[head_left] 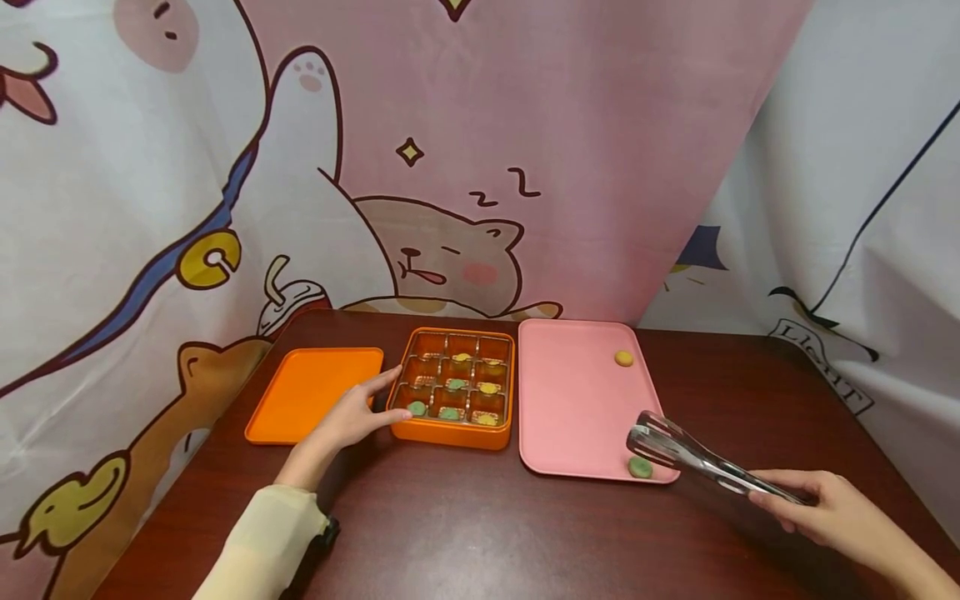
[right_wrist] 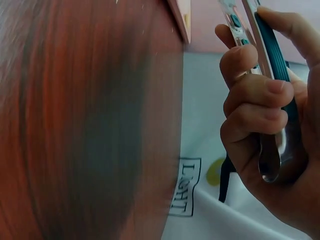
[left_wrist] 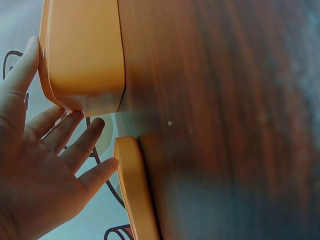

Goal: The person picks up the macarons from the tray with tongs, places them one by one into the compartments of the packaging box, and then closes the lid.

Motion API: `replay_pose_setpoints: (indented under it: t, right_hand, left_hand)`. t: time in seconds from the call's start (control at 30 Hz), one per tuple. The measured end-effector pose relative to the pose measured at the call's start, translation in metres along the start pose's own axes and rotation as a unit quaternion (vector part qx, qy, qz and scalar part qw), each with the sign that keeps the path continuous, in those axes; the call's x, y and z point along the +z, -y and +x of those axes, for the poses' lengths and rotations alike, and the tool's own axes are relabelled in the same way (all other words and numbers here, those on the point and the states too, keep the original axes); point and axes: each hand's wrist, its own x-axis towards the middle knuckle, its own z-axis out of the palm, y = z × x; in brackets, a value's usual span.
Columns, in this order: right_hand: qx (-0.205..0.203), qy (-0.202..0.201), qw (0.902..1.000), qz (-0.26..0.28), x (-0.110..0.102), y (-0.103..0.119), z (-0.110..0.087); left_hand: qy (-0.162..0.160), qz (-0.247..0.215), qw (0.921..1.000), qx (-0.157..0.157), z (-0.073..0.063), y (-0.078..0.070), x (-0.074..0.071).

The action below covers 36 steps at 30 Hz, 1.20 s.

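Note:
My left hand (head_left: 365, 414) rests against the left side of an orange box (head_left: 450, 432), thumb at its front-left rim, fingers spread and fairly straight. A clear divided insert (head_left: 423, 381) inside the box holds several small round green and yellow pieces. My right hand (head_left: 821, 504) grips metal tongs (head_left: 708, 463) by the handle end, with its fingers curled round them in the right wrist view (right_wrist: 272, 65). The tongs' tips hover above the near right of a pink tray (head_left: 573, 400), close to a green piece (head_left: 640, 467). A yellow piece (head_left: 623, 358) lies at the tray's far right.
An orange lid-like tray (head_left: 315, 392) lies left of the box, partly behind my left hand. Everything stands on a dark brown wooden table (head_left: 450, 517). A cartoon-printed curtain (head_left: 585, 167) hangs right behind the table's far edge.

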Motion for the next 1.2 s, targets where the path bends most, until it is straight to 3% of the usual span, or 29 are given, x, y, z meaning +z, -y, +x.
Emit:
replay_pose_setpoints:
  t: [0.23, 0.57, 1.03, 1.2]
  right_hand:
    - [0.029, 0.054, 0.998, -0.013, -0.005, -0.012, -0.005]
    - [0.005, 0.078, 0.9969, -0.008, -0.003, -0.012, 0.001]
    - [-0.053, 0.05, 0.9973, -0.011, 0.004, -0.01, 0.004]
    - [-0.035, 0.051, 0.9981, -0.009, 0.006, -0.006, 0.007]
  left_hand:
    - [0.002, -0.001, 1.0, 0.0, 0.001, 0.0, 0.0]
    - [-0.001, 0.002, 1.0, 0.0, 0.0, -0.002, 0.0]
    - [-0.003, 0.0, 1.0, -0.002, -0.001, -0.002, 0.0]
    - [-0.004, -0.003, 1.0, -0.001, -0.001, -0.003, 0.0]
